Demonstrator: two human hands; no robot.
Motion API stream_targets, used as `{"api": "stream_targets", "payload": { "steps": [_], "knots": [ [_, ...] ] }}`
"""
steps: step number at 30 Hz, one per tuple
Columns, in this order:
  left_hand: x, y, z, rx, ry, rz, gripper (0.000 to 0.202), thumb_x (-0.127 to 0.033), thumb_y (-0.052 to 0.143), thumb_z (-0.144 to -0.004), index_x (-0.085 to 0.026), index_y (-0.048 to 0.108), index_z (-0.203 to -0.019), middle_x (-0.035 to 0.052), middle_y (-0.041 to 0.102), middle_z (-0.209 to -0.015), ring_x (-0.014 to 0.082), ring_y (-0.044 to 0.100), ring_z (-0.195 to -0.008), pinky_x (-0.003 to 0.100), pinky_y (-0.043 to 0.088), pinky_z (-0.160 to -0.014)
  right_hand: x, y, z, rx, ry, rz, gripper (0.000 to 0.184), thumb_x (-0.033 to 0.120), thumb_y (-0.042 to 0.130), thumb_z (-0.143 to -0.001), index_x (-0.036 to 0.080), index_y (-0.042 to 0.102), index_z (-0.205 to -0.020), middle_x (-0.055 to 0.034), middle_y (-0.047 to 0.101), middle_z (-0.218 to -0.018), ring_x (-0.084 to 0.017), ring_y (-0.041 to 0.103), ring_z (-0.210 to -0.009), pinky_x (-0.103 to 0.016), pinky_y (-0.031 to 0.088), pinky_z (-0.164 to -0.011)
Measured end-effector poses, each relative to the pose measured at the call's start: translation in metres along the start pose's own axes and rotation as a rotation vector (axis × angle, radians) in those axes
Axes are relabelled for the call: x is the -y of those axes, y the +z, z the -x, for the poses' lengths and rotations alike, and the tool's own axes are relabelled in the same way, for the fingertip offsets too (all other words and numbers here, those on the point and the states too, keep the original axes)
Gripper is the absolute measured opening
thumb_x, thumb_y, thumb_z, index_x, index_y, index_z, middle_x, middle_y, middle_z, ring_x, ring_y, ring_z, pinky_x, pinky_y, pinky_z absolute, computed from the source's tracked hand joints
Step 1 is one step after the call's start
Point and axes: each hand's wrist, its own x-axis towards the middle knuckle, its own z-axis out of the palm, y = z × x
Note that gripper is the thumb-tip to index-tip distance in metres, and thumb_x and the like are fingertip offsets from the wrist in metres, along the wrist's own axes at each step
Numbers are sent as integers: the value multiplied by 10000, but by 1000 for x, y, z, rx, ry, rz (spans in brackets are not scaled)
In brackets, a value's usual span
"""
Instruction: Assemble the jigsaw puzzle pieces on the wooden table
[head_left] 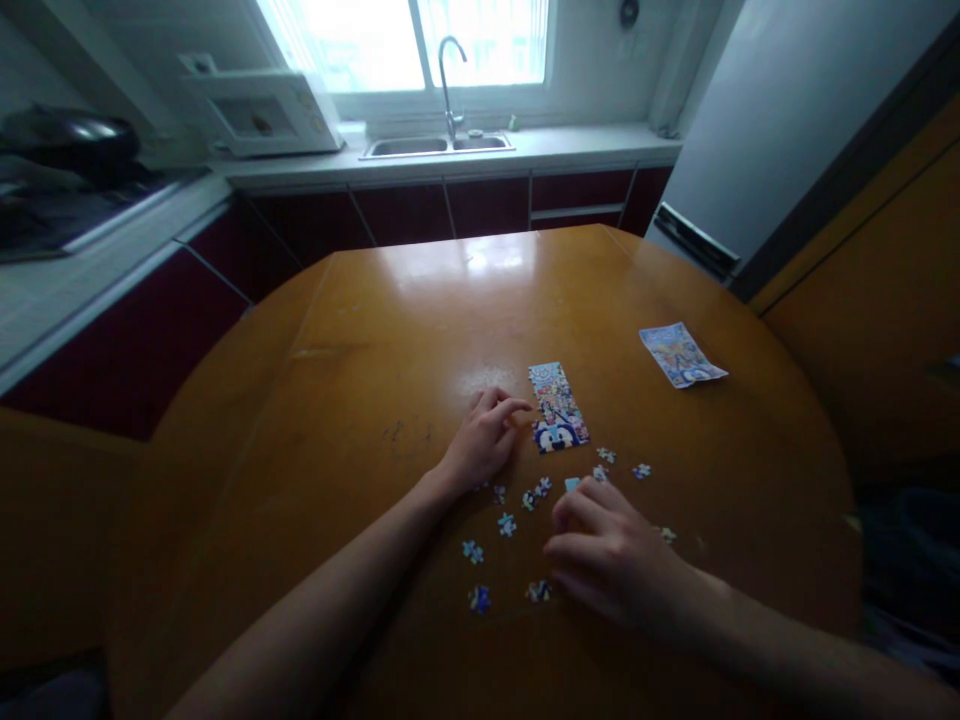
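Note:
A partly assembled jigsaw strip [557, 406] lies on the round wooden table [360, 330]. My left hand [484, 438] rests beside its left edge, fingers curled, index finger reaching toward the strip. My right hand [611, 555] hovers low over several loose puzzle pieces [507, 523], fingers bent and pinched near a small pale piece [573, 484]; whether it grips that piece is unclear. More loose pieces [641, 470] lie just below the strip.
A printed picture card [681, 355] lies at the table's right. Behind the table run a kitchen counter with a sink and tap [442, 140], a microwave [262, 112] and a stove with a pan [71, 135]. A grey fridge [765, 120] stands at right.

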Motion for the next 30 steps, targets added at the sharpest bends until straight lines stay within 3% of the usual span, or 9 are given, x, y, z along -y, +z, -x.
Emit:
{"api": "stream_targets", "payload": {
  "steps": [6,14,20,25,30],
  "knots": [
    [3,2,0,-15,-9,-4,360,-21,509,-871,-225,665,-1124,56,554,-1040,229,471,-1047,421,450,-990,4,30,12,-3,43,-16,66,263,670,-899,227,665,-844,-35,640,-965,-211,503,-926,-373,395,-817],
    [1,1,0,-23,2,-1,348,-39,462,-898,-223,662,-1116,57,560,-1034,230,474,-1049,424,448,-989,5,32,10,29,33,-14,125,284,649,-922,213,660,-821,-31,633,-955,-201,488,-922,-362,371,-815],
    [2,1,0,-21,-6,3,304,-81,456,-947,-217,662,-1124,56,560,-1042,225,470,-1054,413,436,-998,5,32,5,25,-8,-16,96,212,652,-896,200,637,-802,-30,646,-933,-195,499,-910,-354,376,-818],
    [1,1,-1,-30,-17,0,308,-74,465,-934,-222,660,-1121,51,565,-1032,225,478,-1046,411,438,-989,-14,7,-14,-124,-37,-16,47,202,682,-873,206,659,-832,-33,654,-947,-201,516,-925,-358,387,-843],
    [0,0,0,-60,-54,-14,283,-77,488,-919,-217,672,-1083,54,562,-1026,230,477,-1048,418,432,-988,-56,-32,-52,-285,17,53,18,238,715,-873,226,702,-878,-43,672,-957,-226,537,-966,-384,396,-869]
  ]
}}
